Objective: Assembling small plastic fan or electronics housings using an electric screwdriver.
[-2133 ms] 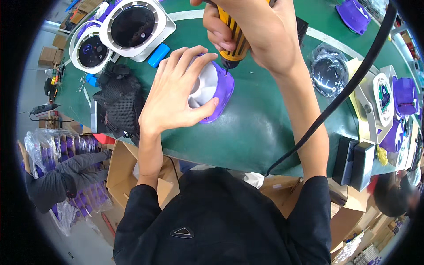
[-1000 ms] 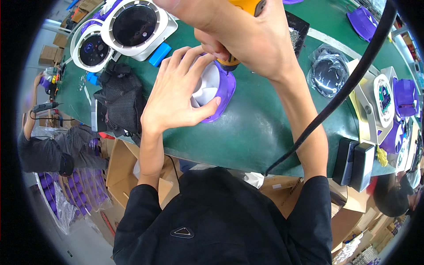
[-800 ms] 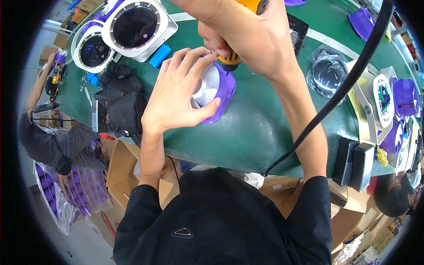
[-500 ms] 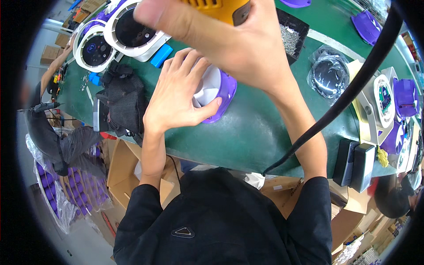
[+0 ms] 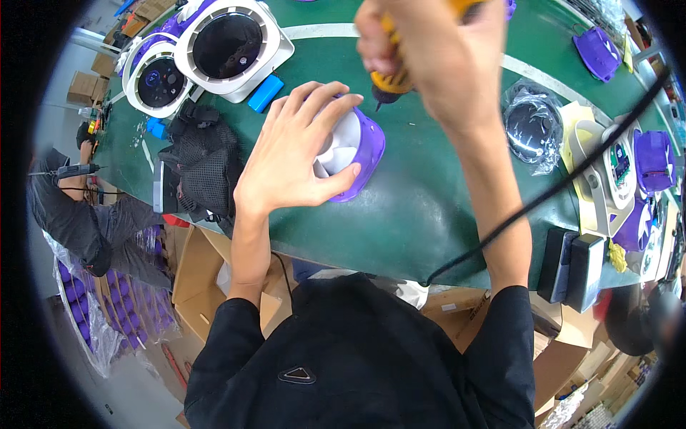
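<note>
- Head view, left hand (image 5: 291, 154): laid over the purple housing, its fingers spread slightly and hooked over the far side, thumb against the right rim; clamped on the part.
- Purple housing (image 5: 371, 146): one, standing on the green tabletop (image 5: 421, 207) in front of the person; partly covered by the left hand.
- White fan (image 5: 344, 131): one, curved blades, seated inside the purple housing.
- Right hand (image 5: 450, 68): blurred, raised above the tabletop, fingers closed around the yellow-and-black driver.
- Yellow-and-black driver (image 5: 393, 75): one, bit pointing down, its tip apart from the purple housing, just beyond that part's far right edge.
- White round units (image 5: 227, 46): two, dark discs on their faces, upper left.
- Blue block (image 5: 266, 93): one, beside the larger unit.
- Black mesh bag (image 5: 205, 166): one, left of the left hand.
- Plastic-wrapped round part (image 5: 532, 127): one, dark, to the right of the right forearm.
- Black cable (image 5: 547, 202): one, crossing over the right forearm.
- Black boxes (image 5: 587, 272): two, side by side, near right edge.
</note>
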The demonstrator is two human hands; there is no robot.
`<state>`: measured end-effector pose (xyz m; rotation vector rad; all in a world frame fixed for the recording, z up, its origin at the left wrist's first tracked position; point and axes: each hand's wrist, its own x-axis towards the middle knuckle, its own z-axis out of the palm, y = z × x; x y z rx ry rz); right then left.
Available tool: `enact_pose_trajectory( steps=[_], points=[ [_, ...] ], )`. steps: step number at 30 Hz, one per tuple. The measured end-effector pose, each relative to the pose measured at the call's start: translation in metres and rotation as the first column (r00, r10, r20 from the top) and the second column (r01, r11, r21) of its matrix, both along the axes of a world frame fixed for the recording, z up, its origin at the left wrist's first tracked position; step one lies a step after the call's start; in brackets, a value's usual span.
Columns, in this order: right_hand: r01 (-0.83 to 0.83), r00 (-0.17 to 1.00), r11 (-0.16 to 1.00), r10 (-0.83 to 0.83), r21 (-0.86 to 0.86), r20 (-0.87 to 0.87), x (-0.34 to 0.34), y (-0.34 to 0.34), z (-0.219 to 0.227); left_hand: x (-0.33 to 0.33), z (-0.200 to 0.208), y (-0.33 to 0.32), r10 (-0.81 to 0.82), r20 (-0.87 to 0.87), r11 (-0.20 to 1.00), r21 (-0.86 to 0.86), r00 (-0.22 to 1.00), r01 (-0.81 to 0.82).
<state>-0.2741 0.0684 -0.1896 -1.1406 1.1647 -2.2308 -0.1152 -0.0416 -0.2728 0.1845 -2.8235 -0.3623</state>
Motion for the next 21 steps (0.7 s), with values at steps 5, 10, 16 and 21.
enact_pose_trajectory(
  steps=[5, 10, 16, 21],
  points=[
    [0.211, 0.972, 0.967, -0.223, -0.140, -0.075, -0.028, 0.015, 0.008, 0.007, 0.010, 0.000, -0.048, 0.048, 0.987, -0.151, 0.998, 0.055],
    [0.330, 0.934, 0.938, -0.341, -0.101, -0.107, -0.038, 0.014, 0.011, 0.021, 0.020, -0.003, 0.076, 0.085, 0.996, 0.037, 0.993, -0.080],
    [0.303, 0.941, 0.952, -0.307, -0.048, -0.144, -0.044, 0.020, 0.012, 0.007, 0.038, -0.009, -0.165, 0.096, 0.985, 0.059, 0.982, 0.160],
    [0.244, 0.959, 0.969, -0.248, -0.047, -0.135, -0.053, 0.026, 0.015, -0.012, 0.026, 0.015, -0.194, 0.214, 0.931, -0.268, 0.957, 0.248]
  ],
)
